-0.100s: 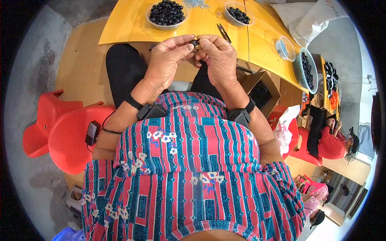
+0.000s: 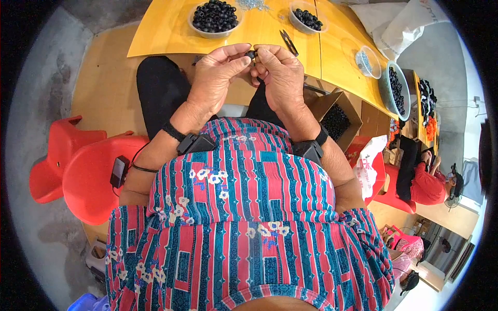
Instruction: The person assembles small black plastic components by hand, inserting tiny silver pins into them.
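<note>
Close to the tabletop's point(image 2: 171, 33) near edge, a small black piece point(image 2: 251, 54) sits between the thumb and index fingertips of the left hand point(image 2: 217, 70) and right hand point(image 2: 282, 70), both sets of fingers pinching and partly covering it. On the tabletop stand a clear bowl point(image 2: 214, 36) and a smaller bowl point(image 2: 298, 24) of black pieces; snips point(image 2: 289, 43) lie by its near edge. A white bag point(image 2: 366, 173) nearer than the tabletop's right end bears red print.

black piece point(image 2: 251, 54) partly covered by fingertips point(image 2: 243, 61) | pale bits point(image 2: 252, 4) cut by top edge | blue object point(image 2: 88, 302) cut below
</note>
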Available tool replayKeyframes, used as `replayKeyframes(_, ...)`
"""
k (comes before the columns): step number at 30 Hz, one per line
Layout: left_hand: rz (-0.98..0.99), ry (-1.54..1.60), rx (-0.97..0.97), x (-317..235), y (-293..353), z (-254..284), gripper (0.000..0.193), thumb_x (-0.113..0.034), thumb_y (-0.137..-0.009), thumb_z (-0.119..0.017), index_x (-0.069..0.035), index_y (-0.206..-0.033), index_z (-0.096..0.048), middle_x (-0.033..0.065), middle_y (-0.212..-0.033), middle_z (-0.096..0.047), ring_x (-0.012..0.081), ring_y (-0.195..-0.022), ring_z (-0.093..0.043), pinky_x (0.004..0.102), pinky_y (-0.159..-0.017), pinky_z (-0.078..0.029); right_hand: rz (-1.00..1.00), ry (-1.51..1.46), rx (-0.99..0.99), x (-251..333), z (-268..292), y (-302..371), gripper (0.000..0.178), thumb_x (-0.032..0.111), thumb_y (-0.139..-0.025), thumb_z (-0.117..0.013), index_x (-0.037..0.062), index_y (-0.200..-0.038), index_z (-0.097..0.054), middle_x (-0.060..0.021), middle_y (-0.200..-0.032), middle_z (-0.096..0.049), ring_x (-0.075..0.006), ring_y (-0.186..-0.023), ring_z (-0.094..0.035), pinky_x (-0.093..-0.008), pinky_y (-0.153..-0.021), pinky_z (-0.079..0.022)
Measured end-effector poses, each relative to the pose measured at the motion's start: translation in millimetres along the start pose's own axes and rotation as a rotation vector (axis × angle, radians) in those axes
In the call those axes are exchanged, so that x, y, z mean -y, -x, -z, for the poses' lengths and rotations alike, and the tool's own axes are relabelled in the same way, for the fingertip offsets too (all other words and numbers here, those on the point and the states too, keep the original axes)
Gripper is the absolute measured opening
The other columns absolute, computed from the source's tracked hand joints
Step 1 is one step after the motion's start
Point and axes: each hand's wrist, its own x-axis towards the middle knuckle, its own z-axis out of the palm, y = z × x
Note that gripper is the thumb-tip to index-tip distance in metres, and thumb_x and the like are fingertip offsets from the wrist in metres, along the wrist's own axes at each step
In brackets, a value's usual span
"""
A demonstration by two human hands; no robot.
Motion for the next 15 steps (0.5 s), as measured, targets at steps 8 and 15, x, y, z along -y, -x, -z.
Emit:
replayKeyframes(8,-0.080,-0.069,-0.010,6.1,-0.7,4.5,0.031,0.001,-0.083,-0.062,0.001,-0.114,-0.057,0.0054,-0.103,-0.060,0.0117,-0.093,-0.058,0.0237,-0.084,-0.049,0.047,0.021,-0.089,-1.4,-8.7,3.1,0.011,0.008,-0.084,-0.063,-0.0032,-0.084,-0.061,-0.0039,-0.066,-0.058,-0.0104,-0.055,-0.053,-0.0230,-0.053,-0.046)
replayKeyframes(15,-0.133,-0.128,0.000,6.1,-1.4,3.9,0.032,0.004,-0.083,-0.061,0.001,-0.114,-0.057,0.0062,-0.106,-0.059,0.0112,-0.095,-0.056,0.0229,-0.085,-0.048,0.090,0.013,-0.086,-5.2,-5.8,2.8,0.010,0.007,-0.084,-0.063,-0.0026,-0.085,-0.062,-0.0040,-0.067,-0.059,-0.0099,-0.056,-0.054,-0.0223,-0.054,-0.047)
